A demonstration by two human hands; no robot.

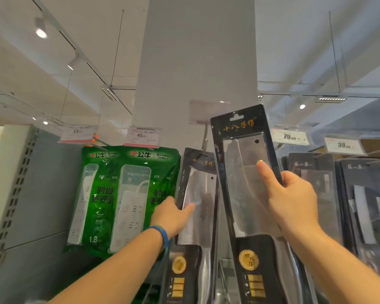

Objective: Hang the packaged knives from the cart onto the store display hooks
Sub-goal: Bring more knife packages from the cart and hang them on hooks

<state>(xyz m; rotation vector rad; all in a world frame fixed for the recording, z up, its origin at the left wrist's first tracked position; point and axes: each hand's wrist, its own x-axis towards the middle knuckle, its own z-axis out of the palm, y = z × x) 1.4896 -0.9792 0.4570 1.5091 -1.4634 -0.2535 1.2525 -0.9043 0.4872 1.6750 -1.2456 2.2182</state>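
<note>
While the right hand [294,200] lifts a packaged cleaver [248,183] in front of the white pillar [195,62], its grip is closed on the pack's right edge, thumb flat across the clear window and fingers hidden behind. That pack stands almost upright, tilted slightly left, its hang slot at the top just below a clear empty label holder [206,110] on the pillar. To the left of the pillar's base, a second packaged cleaver [198,194] of the same brand hangs from a display hook [204,141]. The left hand [173,216], a blue wristband [162,235] on its wrist, has its grip closed over this hanging pack's left edge, thumb on the front. Further left of the pillar hang green power-strip packs [123,194] under price tags. Right of the pillar, darker knife packs [320,189] hang in rows.
</note>
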